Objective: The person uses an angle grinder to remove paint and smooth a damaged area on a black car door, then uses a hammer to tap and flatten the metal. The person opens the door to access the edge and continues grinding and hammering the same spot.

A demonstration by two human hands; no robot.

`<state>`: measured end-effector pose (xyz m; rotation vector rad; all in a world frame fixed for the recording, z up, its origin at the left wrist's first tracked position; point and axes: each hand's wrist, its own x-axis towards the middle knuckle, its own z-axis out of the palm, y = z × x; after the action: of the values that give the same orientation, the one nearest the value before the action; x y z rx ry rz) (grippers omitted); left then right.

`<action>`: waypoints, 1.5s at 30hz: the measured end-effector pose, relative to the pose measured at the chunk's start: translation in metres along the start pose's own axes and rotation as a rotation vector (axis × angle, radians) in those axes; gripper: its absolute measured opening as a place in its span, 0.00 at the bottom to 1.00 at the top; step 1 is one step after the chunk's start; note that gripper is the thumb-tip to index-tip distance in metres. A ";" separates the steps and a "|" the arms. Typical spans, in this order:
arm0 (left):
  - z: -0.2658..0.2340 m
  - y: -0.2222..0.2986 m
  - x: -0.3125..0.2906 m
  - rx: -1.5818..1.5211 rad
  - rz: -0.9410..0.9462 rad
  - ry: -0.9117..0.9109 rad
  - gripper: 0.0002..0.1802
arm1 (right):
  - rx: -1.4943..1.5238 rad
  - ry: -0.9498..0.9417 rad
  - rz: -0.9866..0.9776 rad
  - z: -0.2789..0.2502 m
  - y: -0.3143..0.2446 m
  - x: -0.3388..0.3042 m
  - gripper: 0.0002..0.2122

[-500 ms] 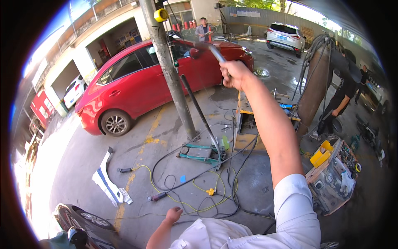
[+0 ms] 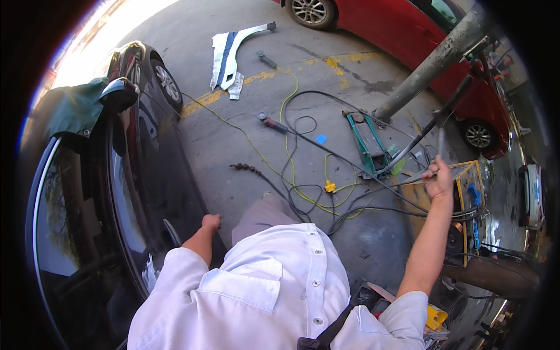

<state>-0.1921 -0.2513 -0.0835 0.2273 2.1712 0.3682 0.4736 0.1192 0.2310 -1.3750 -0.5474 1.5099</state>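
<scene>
My right hand (image 2: 438, 179), raised at the right with the arm stretched out, is closed round the shaft of a grey metal-shafted tool (image 2: 441, 140). The tool's far end overlaps the black jack handle behind it, so its kind is unclear. Low at the left, my left hand (image 2: 212, 221) hangs with its fingers curled and nothing visible in them. It is close beside the door of a dark car (image 2: 175, 175), and I cannot tell whether they touch. A green floor jack (image 2: 364, 143) lies on the ground beyond my right hand.
A grey post (image 2: 434, 61) stands before a red car (image 2: 388, 44). On the floor lie a white fender (image 2: 226, 58), an angle grinder (image 2: 271, 122), a yellow cable (image 2: 251, 140), black hoses and a yellow connector (image 2: 330, 186). A brown gas cylinder (image 2: 493, 274) is at the right.
My view has swung down and toward the dark car. My right hand, still gripping the tool, now appears lower and farther right; my left hand shows beside the car door.
</scene>
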 end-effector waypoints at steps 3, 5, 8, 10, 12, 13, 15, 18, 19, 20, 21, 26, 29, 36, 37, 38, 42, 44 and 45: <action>0.002 -0.037 -0.011 0.138 -0.108 -0.013 0.19 | 0.127 0.155 0.563 0.002 0.168 0.021 0.10; 0.001 -0.037 -0.016 0.128 -0.040 -0.111 0.21 | 0.144 0.246 0.820 0.005 0.265 0.006 0.10; 0.011 -0.025 -0.009 0.200 0.101 -0.206 0.24 | 0.122 0.421 1.064 0.007 0.352 -0.023 0.10; 0.005 -0.002 0.019 0.240 0.187 -0.175 0.27 | 0.091 0.410 1.164 0.015 0.367 -0.029 0.10; 0.004 0.025 0.043 0.268 0.190 -0.096 0.30 | -0.050 0.318 1.151 0.030 0.370 -0.022 0.11; 0.000 0.043 0.055 0.230 0.258 -0.076 0.32 | -0.135 0.290 1.114 0.040 0.367 -0.015 0.11; -0.005 0.085 0.075 0.191 0.295 -0.047 0.34 | -0.322 0.210 1.003 0.063 0.358 -0.001 0.12; -0.016 0.150 0.086 0.104 0.366 -0.047 0.32 | -0.509 0.123 0.817 0.103 0.341 0.021 0.13; -0.018 0.167 0.086 0.075 0.394 -0.085 0.30 | -0.537 0.117 0.786 0.116 0.334 0.028 0.12; -0.018 0.181 0.086 0.012 0.420 -0.111 0.29 | -0.564 0.109 0.759 0.129 0.327 0.035 0.12; -0.018 0.190 0.087 0.028 0.456 -0.100 0.28 | -0.583 0.103 0.741 0.142 0.321 0.041 0.12; 0.001 0.159 0.086 -0.168 0.366 -0.048 0.24 | -0.388 0.140 0.790 0.189 0.300 0.075 0.09; 0.025 0.100 0.077 -0.425 0.030 -0.151 0.16 | -0.316 0.188 0.866 0.211 0.292 0.104 0.08; 0.087 -0.030 -0.009 -0.481 -0.319 0.169 0.21 | -0.581 0.059 0.863 0.288 0.281 0.197 0.12; 0.092 -0.038 -0.021 -0.468 -0.369 0.227 0.20 | -0.617 0.023 0.883 0.302 0.283 0.213 0.13; 0.096 -0.048 -0.030 -0.456 -0.422 0.279 0.19 | -0.712 -0.053 0.904 0.317 0.290 0.226 0.13; 0.130 -0.059 -0.060 -0.560 -0.584 0.368 0.20 | -1.058 -0.177 0.911 0.380 0.324 0.294 0.14; 0.162 -0.043 -0.073 -0.662 -0.648 0.501 0.18 | -1.223 -0.275 0.906 0.412 0.353 0.324 0.14; 0.180 -0.032 -0.079 -0.722 -0.673 0.585 0.18 | -1.294 -0.320 0.919 0.425 0.373 0.334 0.14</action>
<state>-0.0010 -0.2728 -0.1343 -1.1006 2.3308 0.8534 -0.0114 0.3708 -0.1333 -2.6147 -1.3595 2.2403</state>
